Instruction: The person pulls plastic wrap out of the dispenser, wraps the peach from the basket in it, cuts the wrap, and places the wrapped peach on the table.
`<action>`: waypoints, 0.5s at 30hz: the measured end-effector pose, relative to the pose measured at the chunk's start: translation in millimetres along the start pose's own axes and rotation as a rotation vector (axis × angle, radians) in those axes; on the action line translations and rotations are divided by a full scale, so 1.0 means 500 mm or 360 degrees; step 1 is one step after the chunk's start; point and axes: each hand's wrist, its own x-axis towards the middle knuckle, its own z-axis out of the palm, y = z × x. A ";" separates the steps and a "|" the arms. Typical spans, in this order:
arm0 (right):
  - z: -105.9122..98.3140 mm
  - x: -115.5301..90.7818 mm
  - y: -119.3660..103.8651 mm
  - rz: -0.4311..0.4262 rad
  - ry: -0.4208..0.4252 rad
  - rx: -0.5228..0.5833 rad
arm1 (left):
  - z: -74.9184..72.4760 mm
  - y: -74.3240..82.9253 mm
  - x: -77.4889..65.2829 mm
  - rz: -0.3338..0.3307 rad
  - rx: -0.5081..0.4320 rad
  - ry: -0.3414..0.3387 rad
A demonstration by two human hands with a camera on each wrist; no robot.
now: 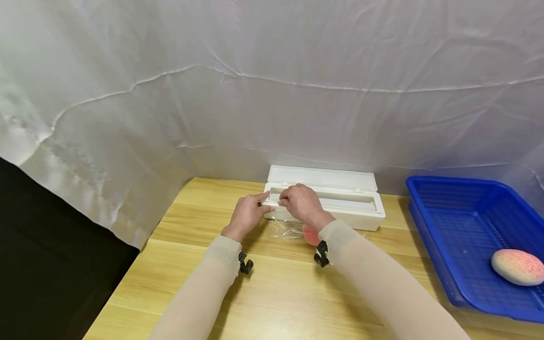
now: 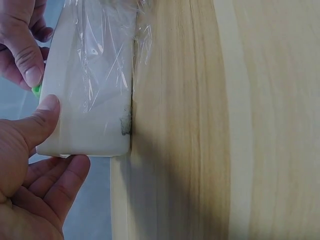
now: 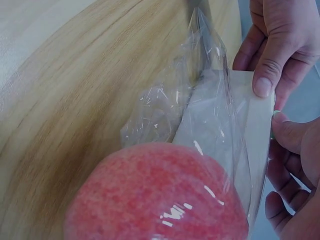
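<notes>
A white cling film dispenser (image 1: pixel 361 221) sits at the table's back, its lid (image 1: pixel 323 177) tipped up and a pale roll (image 1: pixel 348 205) inside. At its left end my left hand (image 1: pixel 247 213) grips the corner, thumb on the front face and fingers round the end. My right hand (image 1: pixel 302 203) is bent over the dispenser's top edge near that end, pinching a small green slider cutter (image 2: pixel 36 90), mostly hidden by the thumb. Clear film (image 2: pixel 95 55) hangs down the front face. A pink peach-like fruit (image 3: pixel 155 195) lies under film in front, partly hidden by my right wrist in the head view.
To the right stands a blue plastic basket (image 1: pixel 437 255) with a pale pink peach-like fruit (image 1: pixel 518 267) in it. A grey-white curtain (image 1: pixel 297 118) hangs close behind the wooden table (image 1: pixel 272 302). Dark cloth (image 1: pixel 55 264) lies beyond the table's left edge.
</notes>
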 end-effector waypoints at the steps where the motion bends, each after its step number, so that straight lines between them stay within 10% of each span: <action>1: 0.000 -0.001 0.001 0.0007 0.0000 0.0008 | 0.001 0.000 0.000 -0.0001 0.0000 0.0003; 15: -0.008 -0.010 0.013 0.0006 -0.0009 0.0041 | 0.004 -0.001 -0.005 -0.0015 -0.0050 -0.0003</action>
